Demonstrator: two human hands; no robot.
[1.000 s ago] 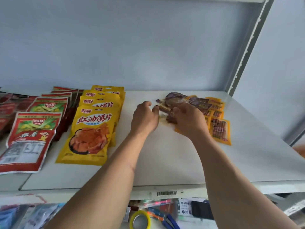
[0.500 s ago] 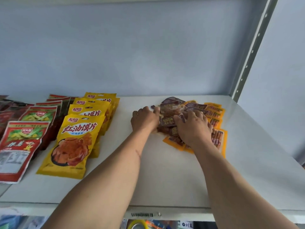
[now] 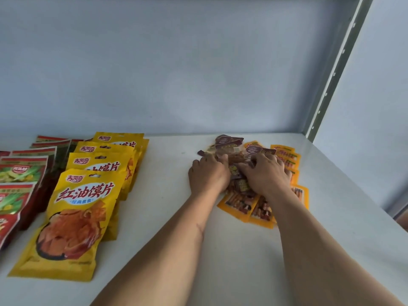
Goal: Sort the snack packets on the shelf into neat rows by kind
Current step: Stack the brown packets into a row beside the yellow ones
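Hands closer than a second ago: left (image 3: 208, 176) and right (image 3: 266, 174) curled on mixed brown pile (image 3: 231, 149), three o'clock of yellow row (image 3: 103, 164); sorting barely begun.

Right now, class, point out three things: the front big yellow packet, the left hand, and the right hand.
front big yellow packet (image 3: 72, 219): head view, middle of its printed face.
left hand (image 3: 207, 176): head view, back of hand.
right hand (image 3: 266, 176): head view, back of hand.

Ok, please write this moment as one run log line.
left hand: on small brown packets | right hand: same pile | large yellow bags: in row
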